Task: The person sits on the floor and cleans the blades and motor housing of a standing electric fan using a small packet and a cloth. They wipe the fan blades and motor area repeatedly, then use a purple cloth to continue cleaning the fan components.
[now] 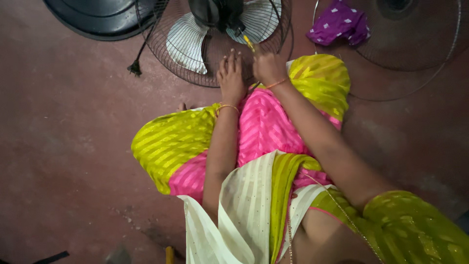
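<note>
I sit on a reddish floor with a fan lying in front of me. Its wire guard (168,68) holds white blades (183,41) and a black motor housing (215,12). My left hand (231,76) rests flat on the wire guard, fingers together and pointing away from me. My right hand (267,66) is closed around a yellow-handled screwdriver (248,43), whose tip points up toward the motor housing. Both wrists wear thin orange bangles.
A black round fan base (97,19) lies at the top left, with a black power plug (134,68) on the floor beside it. A second wire guard (415,49) lies at the top right, next to a purple dotted cloth (339,24).
</note>
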